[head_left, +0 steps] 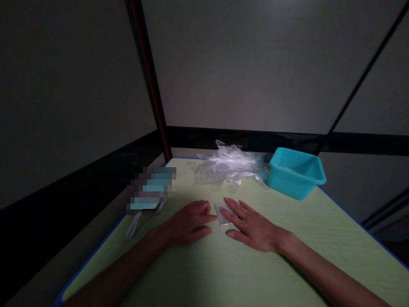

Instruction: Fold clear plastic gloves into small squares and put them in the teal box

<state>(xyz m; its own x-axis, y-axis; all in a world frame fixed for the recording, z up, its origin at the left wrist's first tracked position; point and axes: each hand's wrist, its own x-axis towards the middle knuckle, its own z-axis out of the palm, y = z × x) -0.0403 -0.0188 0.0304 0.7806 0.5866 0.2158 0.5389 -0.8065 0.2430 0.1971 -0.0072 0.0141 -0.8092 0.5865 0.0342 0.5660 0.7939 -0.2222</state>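
A small, flat, whitish clear plastic packet point(223, 219) lies on the light green table, partly hidden under my right hand. My right hand point(252, 226) rests over it with its fingers spread and flattened, palm down. On the packet's left side is my left hand point(190, 222), its index finger and thumb stretched out and apart while the other fingers curl in. The index fingertip reaches the packet's left edge; whether it touches is hard to tell. Nothing shows between the fingers of my left hand.
Crumpled clear plastic bags point(223, 166) lie in a heap at the back of the table point(198, 277). A turquoise plastic basin point(287, 181) stands at the back right. At the left edge sits a phone-like device point(150, 192), its screen blurred, with a white strap point(133, 225). Walls close in behind.
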